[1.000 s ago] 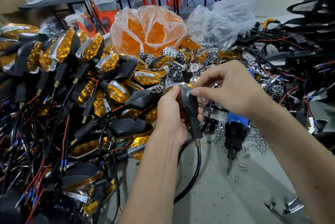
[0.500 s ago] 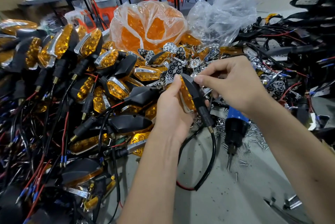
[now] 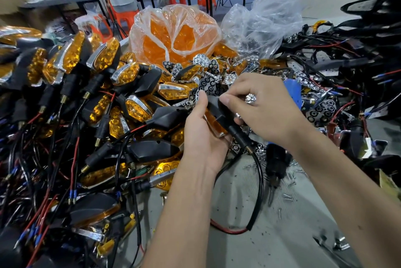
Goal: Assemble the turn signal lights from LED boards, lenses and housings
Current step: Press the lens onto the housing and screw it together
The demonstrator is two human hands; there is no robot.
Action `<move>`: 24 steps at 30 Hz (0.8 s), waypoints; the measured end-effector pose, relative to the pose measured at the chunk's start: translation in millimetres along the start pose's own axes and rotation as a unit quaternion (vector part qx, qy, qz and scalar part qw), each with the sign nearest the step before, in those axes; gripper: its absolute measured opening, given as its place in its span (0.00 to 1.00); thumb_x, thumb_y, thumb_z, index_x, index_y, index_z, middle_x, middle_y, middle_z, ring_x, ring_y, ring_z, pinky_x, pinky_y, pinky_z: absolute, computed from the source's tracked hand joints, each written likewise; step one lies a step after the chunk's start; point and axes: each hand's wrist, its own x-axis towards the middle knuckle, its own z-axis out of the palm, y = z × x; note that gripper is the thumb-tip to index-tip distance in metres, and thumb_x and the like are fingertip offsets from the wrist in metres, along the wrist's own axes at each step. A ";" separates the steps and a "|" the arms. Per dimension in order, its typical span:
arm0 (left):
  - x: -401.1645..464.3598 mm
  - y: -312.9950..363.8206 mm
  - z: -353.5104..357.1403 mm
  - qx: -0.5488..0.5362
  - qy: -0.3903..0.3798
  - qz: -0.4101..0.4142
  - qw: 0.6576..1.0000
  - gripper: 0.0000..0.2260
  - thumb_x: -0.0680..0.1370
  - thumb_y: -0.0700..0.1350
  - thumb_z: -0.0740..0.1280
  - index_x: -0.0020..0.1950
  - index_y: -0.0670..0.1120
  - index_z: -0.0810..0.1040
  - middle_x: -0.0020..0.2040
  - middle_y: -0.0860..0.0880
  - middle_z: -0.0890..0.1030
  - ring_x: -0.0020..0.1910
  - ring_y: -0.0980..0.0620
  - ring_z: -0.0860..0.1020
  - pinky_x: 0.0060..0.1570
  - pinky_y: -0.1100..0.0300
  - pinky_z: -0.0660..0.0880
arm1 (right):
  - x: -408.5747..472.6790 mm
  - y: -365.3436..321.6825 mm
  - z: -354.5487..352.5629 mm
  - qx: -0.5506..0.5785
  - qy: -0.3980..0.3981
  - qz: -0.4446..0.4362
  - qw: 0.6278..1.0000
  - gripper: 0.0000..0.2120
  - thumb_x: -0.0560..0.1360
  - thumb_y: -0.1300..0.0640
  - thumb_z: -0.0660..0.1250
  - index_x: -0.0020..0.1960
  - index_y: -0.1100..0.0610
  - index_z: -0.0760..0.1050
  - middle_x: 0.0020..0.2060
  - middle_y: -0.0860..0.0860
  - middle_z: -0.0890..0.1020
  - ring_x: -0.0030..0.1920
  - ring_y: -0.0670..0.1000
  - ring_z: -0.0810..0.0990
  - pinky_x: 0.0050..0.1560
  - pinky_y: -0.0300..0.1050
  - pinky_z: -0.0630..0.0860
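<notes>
Left hand (image 3: 204, 137) fingers curl around a turn signal light (image 3: 219, 116), black housing up and amber lens toward the palm, held above the counter (image 3: 282, 235); right hand (image 3: 264, 111) fingers pinch the housing's top edge, a small chrome piece (image 3: 250, 98) tucked between them. Its black cable (image 3: 258, 185) hangs from the stem to the counter. Pile of finished lights (image 3: 97, 94) left, bag of amber lenses (image 3: 173, 35) behind, blue screwdriver (image 3: 280, 155) and loose screws (image 3: 288, 196) just right.

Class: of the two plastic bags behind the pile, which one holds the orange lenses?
The left bag, bulging with orange; the right bag looks clear and colourless.
</notes>
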 end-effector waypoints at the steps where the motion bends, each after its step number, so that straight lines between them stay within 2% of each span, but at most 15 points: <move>1: 0.2 1.5 -1.1 -0.006 0.002 -0.008 1.000 0.23 0.84 0.59 0.63 0.61 0.39 0.82 0.58 0.40 0.85 0.55 0.43 0.84 0.58 0.50 0.79 | -0.1 -2.0 -1.0 -0.006 -0.028 0.000 1.000 0.08 0.81 0.57 0.71 0.45 0.56 0.85 0.47 0.51 0.81 0.40 0.45 0.82 0.38 0.39 0.82; 2: 1.0 2.4 -1.9 -0.014 0.005 -0.016 1.000 0.25 0.84 0.59 0.62 0.64 0.38 0.80 0.60 0.39 0.84 0.57 0.42 0.83 0.62 0.48 0.78 | 0.0 -3.1 -2.8 -0.007 -0.055 0.005 0.998 0.09 0.82 0.55 0.70 0.47 0.57 0.86 0.48 0.52 0.81 0.41 0.45 0.82 0.39 0.40 0.82; 3: 1.8 3.1 -2.4 -0.024 0.004 -0.024 0.999 0.25 0.84 0.59 0.61 0.64 0.38 0.79 0.57 0.38 0.84 0.53 0.42 0.83 0.58 0.50 0.80 | 0.1 -4.1 -4.8 0.000 -0.067 0.019 0.998 0.11 0.83 0.53 0.69 0.49 0.58 0.86 0.48 0.52 0.81 0.42 0.45 0.82 0.38 0.42 0.82; 4: 1.9 3.7 -2.7 -0.040 0.000 -0.033 0.999 0.23 0.85 0.58 0.61 0.61 0.38 0.79 0.51 0.39 0.83 0.45 0.45 0.82 0.46 0.55 0.82 | 1.1 -2.7 -8.1 -0.010 -0.057 0.037 0.998 0.15 0.83 0.49 0.67 0.48 0.58 0.85 0.45 0.52 0.82 0.39 0.45 0.80 0.35 0.46 0.81; 5: 2.3 4.1 -2.8 -0.060 -0.008 -0.047 0.997 0.20 0.85 0.56 0.61 0.55 0.39 0.78 0.45 0.41 0.81 0.39 0.48 0.79 0.34 0.60 0.78 | 3.1 -0.2 -12.6 -0.054 -0.024 0.054 0.997 0.19 0.83 0.45 0.66 0.47 0.59 0.84 0.40 0.52 0.81 0.36 0.45 0.77 0.35 0.51 0.79; 6: 2.4 4.3 -2.8 -0.080 -0.017 -0.064 0.995 0.18 0.85 0.55 0.61 0.51 0.41 0.76 0.42 0.43 0.78 0.35 0.50 0.75 0.27 0.62 0.74 | 5.5 3.4 -18.4 -0.133 0.022 0.072 0.988 0.21 0.83 0.42 0.65 0.45 0.58 0.82 0.36 0.49 0.80 0.35 0.46 0.75 0.35 0.51 0.76; 7: 1.7 4.0 -2.7 -0.093 -0.026 -0.081 0.992 0.16 0.84 0.54 0.60 0.48 0.42 0.75 0.40 0.45 0.76 0.33 0.51 0.74 0.23 0.63 0.72 | 7.8 8.2 -25.4 -0.222 0.080 0.094 0.967 0.20 0.82 0.40 0.65 0.45 0.56 0.81 0.36 0.48 0.81 0.37 0.48 0.76 0.38 0.48 0.75; 9: -0.4 2.2 -3.4 -0.099 -0.050 -0.099 0.989 0.14 0.83 0.53 0.60 0.46 0.43 0.73 0.38 0.45 0.76 0.30 0.52 0.73 0.21 0.64 0.70 | 9.8 17.4 -36.9 -0.337 0.168 0.144 0.915 0.20 0.80 0.38 0.68 0.52 0.56 0.77 0.45 0.54 0.82 0.44 0.55 0.77 0.46 0.48 0.72; 11: -1.9 0.9 -3.4 -0.085 -0.082 -0.100 0.988 0.13 0.82 0.53 0.60 0.46 0.44 0.73 0.37 0.46 0.75 0.27 0.52 0.71 0.21 0.65 0.69 | 9.6 26.8 -41.9 -0.368 0.142 0.227 0.891 0.30 0.77 0.33 0.68 0.61 0.59 0.70 0.51 0.59 0.79 0.48 0.62 0.78 0.46 0.52 0.70; 14: -3.6 0.6 -0.1 -0.055 -0.121 -0.090 0.987 0.11 0.79 0.52 0.60 0.45 0.44 0.73 0.34 0.48 0.72 0.26 0.53 0.69 0.20 0.64 0.67 | 5.3 36.2 -40.1 -0.411 0.035 0.297 0.862 0.45 0.69 0.25 0.70 0.66 0.59 0.59 0.41 0.56 0.73 0.43 0.62 0.77 0.39 0.52 0.69; 17: -2.5 0.7 -0.5 -0.034 -0.143 -0.087 0.985 0.13 0.81 0.52 0.58 0.44 0.45 0.73 0.32 0.48 0.71 0.24 0.53 0.68 0.19 0.64 0.65 | 3.9 38.9 -37.6 -0.414 0.006 0.288 0.863 0.47 0.65 0.29 0.77 0.64 0.57 0.56 0.34 0.54 0.70 0.38 0.61 0.77 0.35 0.51 0.70; 20: -2.5 1.1 -1.1 -0.005 -0.166 -0.104 0.981 0.13 0.81 0.53 0.61 0.43 0.45 0.73 0.32 0.49 0.71 0.23 0.54 0.68 0.19 0.65 0.66 | 7.6 41.5 -36.7 -0.389 0.033 0.280 0.877 0.40 0.67 0.41 0.81 0.59 0.57 0.56 0.36 0.54 0.70 0.40 0.61 0.76 0.33 0.49 0.65; 23: -1.8 0.7 -2.5 0.027 -0.164 -0.112 0.980 0.14 0.79 0.56 0.66 0.42 0.46 0.73 0.31 0.50 0.71 0.23 0.54 0.68 0.19 0.65 0.66 | 12.3 46.4 -45.3 -0.312 0.066 0.294 0.901 0.37 0.67 0.46 0.81 0.62 0.63 0.65 0.44 0.56 0.75 0.41 0.59 0.76 0.36 0.49 0.69; 24: -1.2 1.1 -3.4 0.032 -0.156 -0.115 0.981 0.14 0.79 0.56 0.67 0.42 0.47 0.73 0.32 0.50 0.71 0.23 0.54 0.69 0.19 0.65 0.66 | 12.8 47.8 -50.4 -0.273 0.080 0.295 0.912 0.34 0.66 0.46 0.81 0.60 0.63 0.68 0.44 0.55 0.76 0.39 0.56 0.76 0.35 0.49 0.72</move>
